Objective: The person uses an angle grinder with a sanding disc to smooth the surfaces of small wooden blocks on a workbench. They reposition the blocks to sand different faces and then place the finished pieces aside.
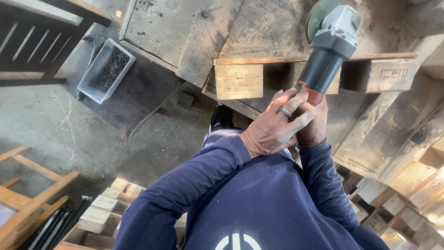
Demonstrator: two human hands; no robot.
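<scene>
An angle grinder with a grey head, black body and orange rear points away from me, its disc resting on the edge of a wooden pallet. My left hand, with a ring on one finger, wraps over the back of the grinder's handle. My right hand grips the same handle underneath, partly hidden by the left. Both arms wear dark blue sleeves.
A grey tray of nails lies on the concrete floor at left. Wooden boards lie beyond it. Stacked wood blocks sit at lower left, more pallets at right, and a dark slatted frame at top left.
</scene>
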